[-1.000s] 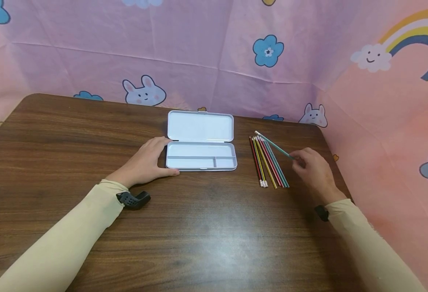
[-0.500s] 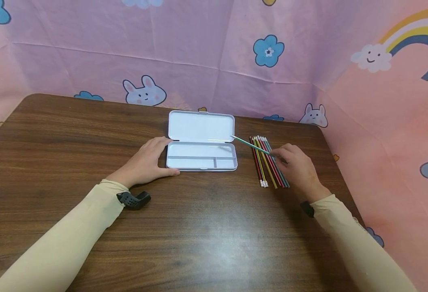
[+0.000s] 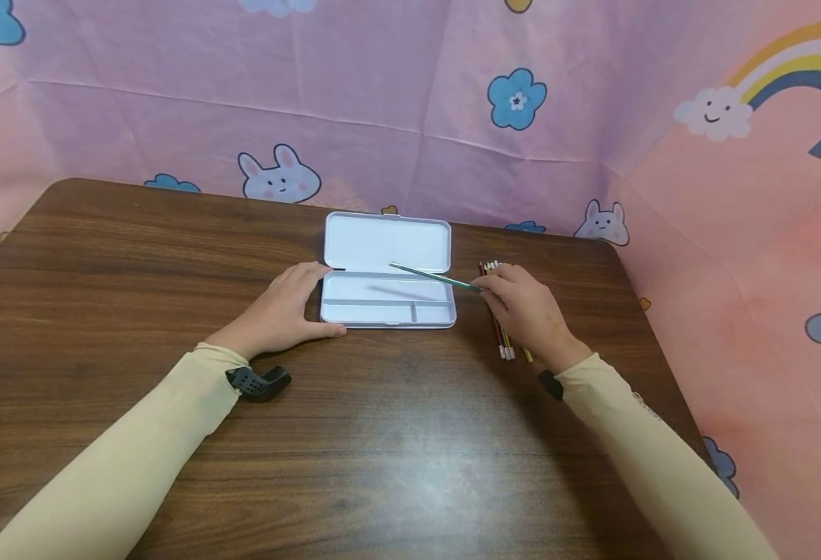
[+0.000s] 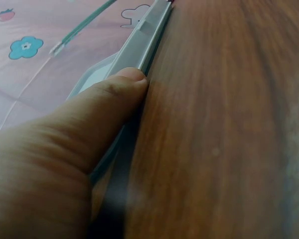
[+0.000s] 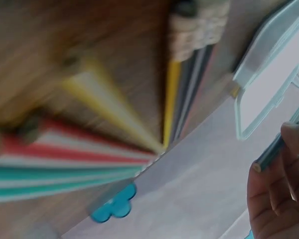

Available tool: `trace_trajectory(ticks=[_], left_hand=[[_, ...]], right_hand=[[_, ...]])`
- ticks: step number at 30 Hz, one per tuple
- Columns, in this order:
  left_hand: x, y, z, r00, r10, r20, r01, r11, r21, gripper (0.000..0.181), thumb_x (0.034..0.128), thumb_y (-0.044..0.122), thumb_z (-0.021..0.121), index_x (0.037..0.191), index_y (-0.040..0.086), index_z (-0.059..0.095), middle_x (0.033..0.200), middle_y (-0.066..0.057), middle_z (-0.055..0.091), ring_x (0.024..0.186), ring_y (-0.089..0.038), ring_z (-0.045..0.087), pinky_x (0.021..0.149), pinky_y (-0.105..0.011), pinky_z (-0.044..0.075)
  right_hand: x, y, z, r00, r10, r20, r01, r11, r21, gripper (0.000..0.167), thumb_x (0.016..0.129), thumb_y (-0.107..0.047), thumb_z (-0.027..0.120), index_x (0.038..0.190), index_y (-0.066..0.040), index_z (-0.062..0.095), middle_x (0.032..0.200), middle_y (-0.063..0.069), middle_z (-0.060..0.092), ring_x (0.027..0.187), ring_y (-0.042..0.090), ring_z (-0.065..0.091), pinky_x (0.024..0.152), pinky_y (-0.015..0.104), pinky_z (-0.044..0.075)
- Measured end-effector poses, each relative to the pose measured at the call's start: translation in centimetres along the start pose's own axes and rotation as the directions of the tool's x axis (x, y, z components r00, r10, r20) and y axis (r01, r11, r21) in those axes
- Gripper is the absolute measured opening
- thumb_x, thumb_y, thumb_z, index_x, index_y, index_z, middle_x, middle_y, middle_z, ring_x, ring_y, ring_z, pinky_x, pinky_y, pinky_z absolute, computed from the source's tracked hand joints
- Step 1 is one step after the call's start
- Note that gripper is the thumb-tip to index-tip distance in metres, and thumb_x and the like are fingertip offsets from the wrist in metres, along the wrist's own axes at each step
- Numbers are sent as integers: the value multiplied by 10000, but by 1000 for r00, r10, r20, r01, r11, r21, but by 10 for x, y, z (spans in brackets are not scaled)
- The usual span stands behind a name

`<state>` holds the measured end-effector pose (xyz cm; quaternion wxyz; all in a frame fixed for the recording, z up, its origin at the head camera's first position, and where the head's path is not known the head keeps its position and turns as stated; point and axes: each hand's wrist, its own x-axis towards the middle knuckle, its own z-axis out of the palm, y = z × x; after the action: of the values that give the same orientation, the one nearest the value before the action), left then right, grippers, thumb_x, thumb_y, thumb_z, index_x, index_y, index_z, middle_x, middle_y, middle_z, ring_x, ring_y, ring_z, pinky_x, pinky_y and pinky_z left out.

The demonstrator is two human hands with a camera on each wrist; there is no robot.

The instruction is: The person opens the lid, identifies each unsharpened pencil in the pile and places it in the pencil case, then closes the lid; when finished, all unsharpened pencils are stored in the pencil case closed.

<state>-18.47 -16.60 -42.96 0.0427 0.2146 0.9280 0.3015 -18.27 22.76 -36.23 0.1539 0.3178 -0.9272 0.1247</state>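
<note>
A white pencil case (image 3: 367, 312) lies with its lid raised on the far side and its divided tray bare. My left hand (image 3: 274, 311) grips the case's left end, thumb at the front edge and fingers at the back corner; the left wrist view shows the thumb (image 4: 102, 104) against the case wall (image 4: 134, 47). Between thumb and fingers, my right hand (image 3: 528, 309) pinches a green pencil (image 3: 433, 275) by one end, its white-tipped end over the case. Under that hand, partly hidden, lies a group of pencils (image 3: 503, 336); red, yellow, green and dark ones (image 5: 97, 94) show in the right wrist view.
The brown wooden table (image 3: 382, 435) carries the case and pencils. Behind it hangs a purple cloth (image 3: 382, 101) with flowers and rabbits, and a pink cloth (image 3: 753, 264) closes off the right side.
My right hand has moved left with the green pencil, from the right of the pencil group to above it, bringing the pencil's far end over the case. My left hand has stayed put.
</note>
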Motion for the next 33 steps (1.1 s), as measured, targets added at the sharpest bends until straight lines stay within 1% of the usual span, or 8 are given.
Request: trace_trajectory(ticks=[3, 8, 12, 15, 18, 21, 27, 33], left_hand=[[0, 0, 0, 1000, 2, 1, -2, 1000, 1, 1020, 850, 621, 774, 1595, 78, 338, 1616, -144, 349, 1504, -359, 286, 1222, -585, 244], [0, -2, 1, 1000, 7, -6, -7, 1000, 5, 1014, 849, 633, 768, 1590, 83, 348, 1611, -140, 359, 1498, -353, 297, 1223, -582, 245], [0, -3, 2, 1000, 11, -9, -11, 1000, 1, 1000, 851, 634, 764, 1589, 100, 352, 1603, -130, 368, 1490, -345, 310, 1223, -584, 237], [0, -2, 1, 1000, 9, -7, -9, 1000, -3, 991, 856, 622, 766, 1593, 106, 349, 1606, -129, 364, 1493, -344, 305, 1226, -585, 227], [0, -1, 0, 1000, 7, -6, -7, 1000, -3, 993, 857, 622, 766, 1595, 108, 347, 1611, -131, 357, 1498, -344, 299, 1227, -586, 224], [0, -1, -1, 1000, 7, -3, -7, 1000, -5, 993, 855, 629, 764, 1595, 111, 351, 1613, -132, 354, 1499, -346, 296, 1225, -594, 228], [1, -1, 0, 1000, 8, -4, -8, 1000, -5, 986, 853, 630, 765, 1591, 117, 359, 1608, -120, 362, 1495, -338, 301, 1222, -587, 238], [1, -2, 0, 1000, 5, -5, -5, 1000, -3, 999, 851, 633, 765, 1594, 107, 353, 1609, -125, 359, 1497, -341, 299, 1225, -586, 229]], right_hand=[[9, -6, 5, 1000, -21, 11, 21, 1000, 18, 194, 967, -26, 698, 1130, -98, 775, 989, 58, 669, 913, 232, 611, 704, 370, 556], [22, -15, 15, 998, -52, 39, 51, 998, 36, 204, 973, -29, 687, 1135, -104, 787, 1022, 51, 705, 959, 232, 649, 782, 375, 570], [31, -23, 21, 994, -78, 83, 75, 997, 37, 197, 973, -30, 690, 1131, -98, 786, 1035, 51, 715, 993, 230, 658, 828, 371, 569], [38, -29, 26, 990, -73, 121, 68, 997, 43, 192, 983, -38, 681, 1126, -112, 785, 1036, 46, 712, 1000, 222, 651, 819, 365, 568], [44, -34, 30, 986, -50, 159, 45, 998, 34, 197, 996, -61, 671, 1131, -143, 788, 1047, 30, 709, 1008, 203, 644, 802, 350, 570], [49, -37, 35, 982, -45, 181, 39, 999, 33, 192, 1008, -84, 664, 1135, -153, 791, 1051, 22, 709, 996, 186, 640, 780, 329, 571], [58, -43, 42, 982, -52, 184, 47, 998, 30, 183, 1008, -92, 667, 1118, -157, 798, 1025, 12, 714, 930, 165, 640, 742, 323, 562], [62, -44, 46, 976, -57, 209, 54, 998, 21, 166, 1010, -120, 674, 1116, -163, 795, 1029, 6, 716, 937, 168, 649, 747, 332, 566]])
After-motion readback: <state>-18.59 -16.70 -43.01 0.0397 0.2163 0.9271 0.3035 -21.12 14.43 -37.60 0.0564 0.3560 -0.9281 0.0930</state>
